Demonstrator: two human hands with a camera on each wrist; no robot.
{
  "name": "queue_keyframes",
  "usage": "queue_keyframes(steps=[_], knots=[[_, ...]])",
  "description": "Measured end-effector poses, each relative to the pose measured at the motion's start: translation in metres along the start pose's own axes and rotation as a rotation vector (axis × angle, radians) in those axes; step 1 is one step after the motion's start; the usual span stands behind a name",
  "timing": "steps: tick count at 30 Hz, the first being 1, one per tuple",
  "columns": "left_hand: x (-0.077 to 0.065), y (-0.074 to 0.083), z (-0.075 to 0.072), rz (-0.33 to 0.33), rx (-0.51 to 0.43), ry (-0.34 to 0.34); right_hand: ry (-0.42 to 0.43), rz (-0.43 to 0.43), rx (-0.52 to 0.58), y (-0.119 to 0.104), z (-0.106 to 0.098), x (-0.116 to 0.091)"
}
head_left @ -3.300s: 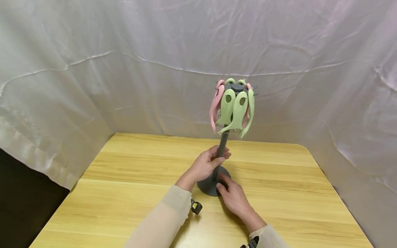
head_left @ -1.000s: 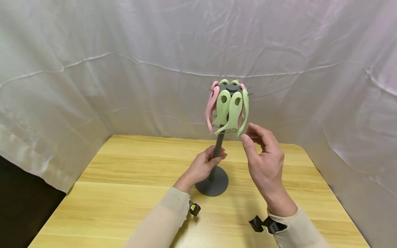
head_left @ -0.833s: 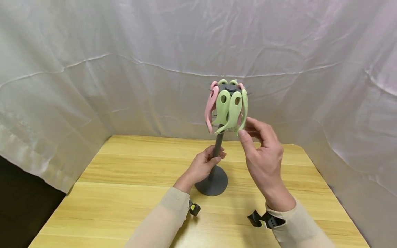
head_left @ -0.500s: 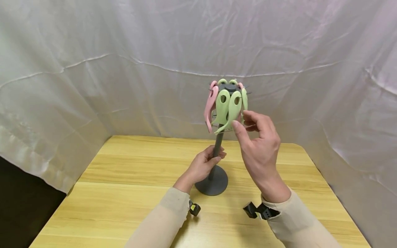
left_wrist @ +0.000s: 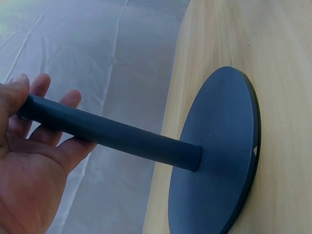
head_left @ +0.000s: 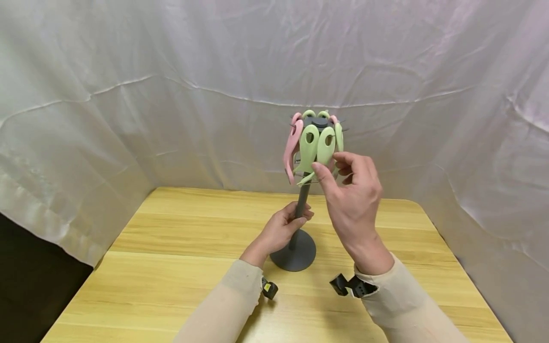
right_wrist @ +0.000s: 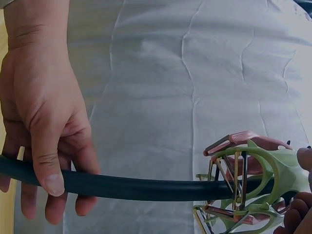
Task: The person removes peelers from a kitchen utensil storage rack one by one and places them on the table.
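A dark grey stand [head_left: 293, 257] with a round base and slim pole is upright on the table, several pink and green Y-shaped peelers hanging around its top. My left hand [head_left: 279, 227] grips the pole partway up, thumb in front and fingers behind; the left wrist view shows the pole [left_wrist: 122, 139] crossing the fingers. My right hand [head_left: 353, 200] is up at the front-right green peeler [head_left: 327, 145], thumb and curled fingers at its lower part. In the right wrist view this green peeler [right_wrist: 287, 171] lies between thumb and fingers. Metal blades show at the peelers' lower ends.
Wood-grain table [head_left: 180, 228] under the stand. A pale satin curtain [head_left: 214, 128] surrounds the back and sides. A pink peeler [head_left: 292, 150] hangs left of the green ones. Short dark hook ends [head_left: 345, 129] stick out around the top.
The right hand has left the base, risen beside the peelers, then moved left onto the front-right green peeler. The left hand stays on the pole.
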State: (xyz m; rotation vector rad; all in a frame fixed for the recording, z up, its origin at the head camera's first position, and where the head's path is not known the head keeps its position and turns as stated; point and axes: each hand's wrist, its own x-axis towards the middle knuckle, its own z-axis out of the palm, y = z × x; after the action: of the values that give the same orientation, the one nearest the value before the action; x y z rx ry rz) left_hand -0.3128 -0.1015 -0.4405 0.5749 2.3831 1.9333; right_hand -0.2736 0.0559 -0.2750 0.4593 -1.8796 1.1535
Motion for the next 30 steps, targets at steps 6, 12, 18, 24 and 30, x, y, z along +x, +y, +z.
queue_keyframes(steps=[6,12,18,24,30], knots=[[-0.0008,0.0003,0.0001,-0.013,0.0,0.001,-0.01,0.041,-0.005,-0.0008,0.0034,0.0004],[-0.0004,0.0008,-0.0003,-0.01,0.005,0.008,-0.013,0.056,-0.005,-0.0011,0.004,0.0012],[0.0001,-0.0003,-0.0002,0.001,0.001,0.013,-0.016,0.05,-0.013,-0.0008,0.0052,0.0017],[0.0009,-0.003,0.0021,-0.005,-0.005,0.027,-0.035,0.053,-0.03,-0.001,0.0057,0.0021],[0.0018,-0.0037,0.0026,-0.012,-0.005,0.038,-0.054,0.068,-0.029,-0.0013,0.0065,0.0035]])
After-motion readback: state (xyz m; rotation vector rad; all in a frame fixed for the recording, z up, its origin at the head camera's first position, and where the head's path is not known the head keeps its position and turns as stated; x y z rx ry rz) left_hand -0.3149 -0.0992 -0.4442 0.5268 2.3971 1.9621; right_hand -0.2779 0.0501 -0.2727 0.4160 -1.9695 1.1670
